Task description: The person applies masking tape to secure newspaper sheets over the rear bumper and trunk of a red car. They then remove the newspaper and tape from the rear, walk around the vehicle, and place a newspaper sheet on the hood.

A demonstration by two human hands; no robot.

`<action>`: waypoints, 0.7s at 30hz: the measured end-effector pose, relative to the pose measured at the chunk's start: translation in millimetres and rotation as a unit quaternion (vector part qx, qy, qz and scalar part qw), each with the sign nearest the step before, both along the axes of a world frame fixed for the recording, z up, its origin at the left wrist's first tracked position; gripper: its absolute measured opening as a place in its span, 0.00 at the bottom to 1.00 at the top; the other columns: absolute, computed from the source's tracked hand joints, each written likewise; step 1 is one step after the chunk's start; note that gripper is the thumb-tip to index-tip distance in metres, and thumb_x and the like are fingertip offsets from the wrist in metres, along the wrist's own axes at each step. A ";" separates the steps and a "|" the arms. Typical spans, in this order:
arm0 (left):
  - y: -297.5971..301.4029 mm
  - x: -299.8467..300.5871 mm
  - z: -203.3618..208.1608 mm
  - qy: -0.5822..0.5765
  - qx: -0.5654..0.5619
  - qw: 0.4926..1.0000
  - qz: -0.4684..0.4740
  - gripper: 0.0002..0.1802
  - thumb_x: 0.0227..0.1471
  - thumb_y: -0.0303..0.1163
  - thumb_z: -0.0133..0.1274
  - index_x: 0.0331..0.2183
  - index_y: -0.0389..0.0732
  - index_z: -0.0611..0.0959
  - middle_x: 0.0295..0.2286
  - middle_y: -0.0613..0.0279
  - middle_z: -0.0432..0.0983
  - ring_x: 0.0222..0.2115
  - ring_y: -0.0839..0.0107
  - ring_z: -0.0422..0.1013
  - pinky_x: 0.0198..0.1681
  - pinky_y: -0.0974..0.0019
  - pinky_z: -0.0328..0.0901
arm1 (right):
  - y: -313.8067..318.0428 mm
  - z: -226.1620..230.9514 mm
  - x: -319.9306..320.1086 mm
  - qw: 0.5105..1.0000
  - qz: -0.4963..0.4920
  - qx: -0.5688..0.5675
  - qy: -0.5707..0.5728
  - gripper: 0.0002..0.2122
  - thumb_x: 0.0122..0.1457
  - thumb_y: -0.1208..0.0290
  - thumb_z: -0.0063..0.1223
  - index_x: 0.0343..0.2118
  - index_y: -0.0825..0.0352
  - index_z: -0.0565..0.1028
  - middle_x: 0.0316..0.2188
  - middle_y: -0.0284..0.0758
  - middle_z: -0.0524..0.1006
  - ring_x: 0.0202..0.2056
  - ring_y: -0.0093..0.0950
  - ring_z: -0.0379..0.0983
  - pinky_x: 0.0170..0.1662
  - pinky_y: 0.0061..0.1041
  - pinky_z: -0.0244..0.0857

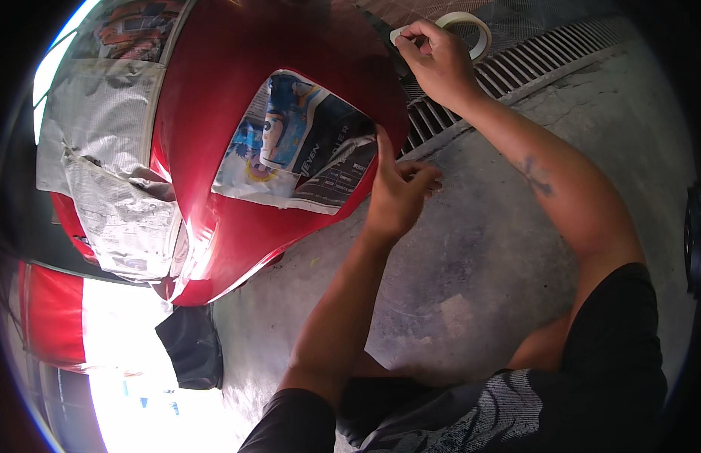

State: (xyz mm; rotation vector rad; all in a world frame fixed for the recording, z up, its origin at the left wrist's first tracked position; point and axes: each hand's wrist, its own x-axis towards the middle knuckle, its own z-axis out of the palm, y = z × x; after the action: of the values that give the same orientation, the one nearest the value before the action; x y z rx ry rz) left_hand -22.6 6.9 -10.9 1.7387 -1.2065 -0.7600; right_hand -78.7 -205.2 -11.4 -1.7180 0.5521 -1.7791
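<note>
Left hand (395, 202), half open with its index finger outstretched and the others loosely bent, touched the right-hand corner of a multicoloured, glossy-looking printed paper sheet (320, 143). That sheet lay over part of a shiny, curved red painted panel (214, 90). Right hand (445, 66), fingers closed, gripped a cream-coloured, ring-shaped roll of tape (487, 38), with a pale end showing at the fingertips. The roll was just beyond the panel, above a dark, slatted floor grate (533, 66). Wrinkled grey newspaper sheets (109, 113) covered the panel's left side; rough grey concrete floor (471, 249) spread below both hands.
</note>
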 end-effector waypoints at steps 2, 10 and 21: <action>8.7 0.1 -18.9 -0.098 0.021 0.995 -0.008 0.61 0.57 0.27 0.56 0.67 0.30 0.24 0.31 0.52 0.82 0.31 0.70 0.79 0.37 0.69 0.73 | 4.3 8.1 0.9 0.999 -0.004 -0.021 -0.027 0.10 0.62 0.65 0.59 0.38 0.68 0.80 0.29 0.30 0.82 0.27 0.21 0.72 0.35 0.25 0.67; 29.3 -12.5 -13.5 -0.188 -0.040 0.980 0.047 0.42 0.55 0.26 0.59 0.65 0.27 0.59 0.38 0.51 0.83 0.35 0.68 0.80 0.37 0.67 0.74 | 2.3 3.3 -13.0 1.000 0.028 0.011 0.007 0.10 0.63 0.67 0.58 0.39 0.69 0.79 0.29 0.31 0.81 0.28 0.19 0.72 0.35 0.24 0.67; 22.7 51.4 79.2 -0.392 -0.106 0.911 0.078 0.30 0.57 0.25 0.54 0.60 0.28 0.71 0.44 0.49 0.82 0.43 0.65 0.80 0.49 0.64 0.73 | 5.8 -12.6 -10.1 0.994 0.088 0.058 -0.042 0.11 0.61 0.68 0.57 0.41 0.69 0.79 0.26 0.35 0.81 0.26 0.24 0.76 0.33 0.28 0.69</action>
State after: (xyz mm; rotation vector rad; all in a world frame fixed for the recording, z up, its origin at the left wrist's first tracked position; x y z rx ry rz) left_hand 28.8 29.6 68.3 1.9797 -1.5582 0.2142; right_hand -88.8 -199.4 -24.0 -1.5547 0.4452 -1.6541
